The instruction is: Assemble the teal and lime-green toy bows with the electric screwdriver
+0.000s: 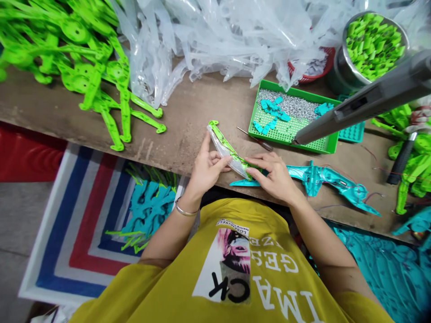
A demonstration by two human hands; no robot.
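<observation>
Between my hands is a curved bright-green plastic part (225, 142) with a translucent white plastic strip (232, 164) lying along its near side. My left hand (209, 167) is closed on the pair, thumb on the strip and fingers behind it. At the lower right end, my right hand (273, 174) pinches the same pair with thumb and fingertips. A long teal plastic part (316, 176) with thin wires lies on the bench, partly under my right hand. Just beyond my hands lies a small screwdriver (264, 144).
A green tray (289, 130) holds screws and teal pieces. Above it slants a grey electric screwdriver (363, 96). Green parts (77, 54) and translucent strips (215, 36) are heaped at the back. A metal pot (340, 58) and a black-handled hammer (401, 157) stand at right.
</observation>
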